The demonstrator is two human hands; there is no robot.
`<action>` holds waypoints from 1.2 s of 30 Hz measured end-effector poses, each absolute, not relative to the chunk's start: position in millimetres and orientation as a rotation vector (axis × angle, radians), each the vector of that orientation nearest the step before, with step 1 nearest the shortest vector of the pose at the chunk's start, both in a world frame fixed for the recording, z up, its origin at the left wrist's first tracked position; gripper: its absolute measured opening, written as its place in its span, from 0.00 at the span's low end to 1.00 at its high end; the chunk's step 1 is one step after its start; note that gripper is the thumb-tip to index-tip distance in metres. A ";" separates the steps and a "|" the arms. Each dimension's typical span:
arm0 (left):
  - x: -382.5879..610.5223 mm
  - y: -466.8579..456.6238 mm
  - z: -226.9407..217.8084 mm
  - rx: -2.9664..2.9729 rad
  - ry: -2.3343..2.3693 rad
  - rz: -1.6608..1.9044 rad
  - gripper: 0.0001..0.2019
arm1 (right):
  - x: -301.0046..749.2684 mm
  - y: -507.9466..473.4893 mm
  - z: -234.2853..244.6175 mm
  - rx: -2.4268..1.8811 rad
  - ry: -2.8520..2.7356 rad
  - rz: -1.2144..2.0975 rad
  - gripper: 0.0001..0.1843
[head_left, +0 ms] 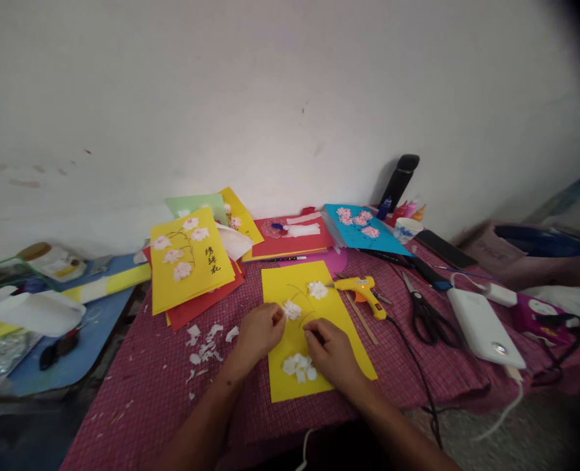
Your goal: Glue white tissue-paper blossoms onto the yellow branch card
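A yellow sheet [280, 383] lies in front of me with thin curved lines drawn on it. My left hand [260, 330] has its fingers curled closed at the left edge of a white paper flower [291, 310]; its fingertips seem to touch the petals. My right hand [333, 350] is closed in a pinch over the sheet's middle, and anything in its fingertips is too small to make out. A second paper flower [317, 290] sits higher up, by the nozzle of a yellow glue gun [361, 288]. Below my hands lies a pile of white paper petals [300, 367].
White paper scraps [205, 347] are scattered at left, below finished yellow flower cards [186, 261]. A blue flower card [363, 229] lies at the back. Black-handled scissors [427, 317], a white power bank [486, 327] and the glue gun's cord [412, 353] occupy the right.
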State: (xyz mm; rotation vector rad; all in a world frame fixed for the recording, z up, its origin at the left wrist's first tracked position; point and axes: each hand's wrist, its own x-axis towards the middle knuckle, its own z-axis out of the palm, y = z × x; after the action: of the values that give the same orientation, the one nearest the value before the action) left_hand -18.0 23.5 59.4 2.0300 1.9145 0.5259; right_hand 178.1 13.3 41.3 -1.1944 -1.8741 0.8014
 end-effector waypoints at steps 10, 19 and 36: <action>-12.3 23.3 58.8 2.122 1.999 0.417 0.08 | 178.0 13.1 40.8 -1.186 -1.863 0.815 0.07; -24.6 18.9 63.6 2.081 1.995 0.556 0.06 | 178.3 13.9 40.5 -1.183 -1.876 0.809 0.07; -15.5 18.2 59.1 2.169 1.945 0.479 0.06 | 178.6 13.4 42.6 -1.200 -1.891 0.799 0.07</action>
State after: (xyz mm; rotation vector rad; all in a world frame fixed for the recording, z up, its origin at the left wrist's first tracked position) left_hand -15.5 18.2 59.1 2.1692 1.9452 0.4794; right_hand 178.6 13.4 42.6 -1.2000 -1.8913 0.7995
